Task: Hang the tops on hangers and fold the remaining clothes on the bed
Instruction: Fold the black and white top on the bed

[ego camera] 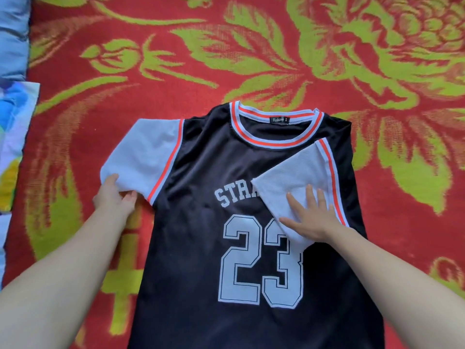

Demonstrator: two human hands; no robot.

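— Surface condition?
— Red bedspread (pixel 251 59), green floral pattern. The black jersey (pixel 201 172), numbered 23, lies flat on it, front up.
— Sleeves?
— Its right sleeve (pixel 289 177) is folded inward over the chest; the right hand (pixel 312 217) rests flat on it, fingers spread. Its left sleeve (pixel 143 157) lies outward; the left hand (pixel 114 197) pinches its hem.
— Surroundings?
— Some blue cloth (pixel 12 34) at the left edge.

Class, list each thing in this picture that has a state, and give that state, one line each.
Jersey: laid flat, front up, on the blanket.
Right-side sleeve: folded in over the chest.
Left-side sleeve: spread out flat.
Left hand: pinches the left-side sleeve's edge.
Right hand: flat on the right-side sleeve.
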